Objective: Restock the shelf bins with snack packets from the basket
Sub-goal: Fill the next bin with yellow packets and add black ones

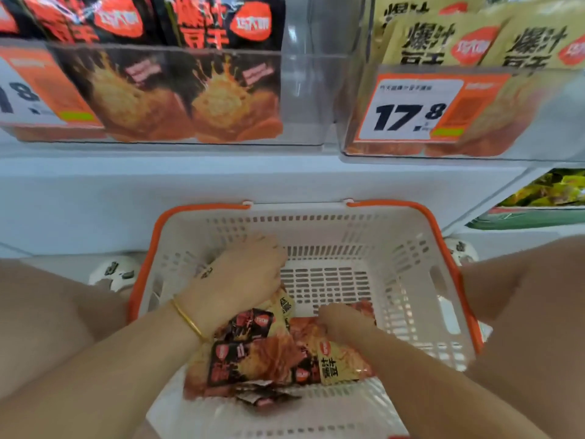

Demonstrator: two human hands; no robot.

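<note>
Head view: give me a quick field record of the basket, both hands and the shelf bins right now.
basket: white, orange handles, below the shelf
contents: black packets and beige packets, heaped at the near side
left hand: in basket, on the packets; grip hidden
right hand: in basket, fingers among packets; grip hidden
left bin: black kind, space at its right
right bin: beige kind, price tag 17.8

Shop aisle: clear shelf bins (pixel 316 74) of snack packets (pixel 221 74), price tag (pixel 411 109) 17.8, shopping basket (pixel 411 248) near.
</note>
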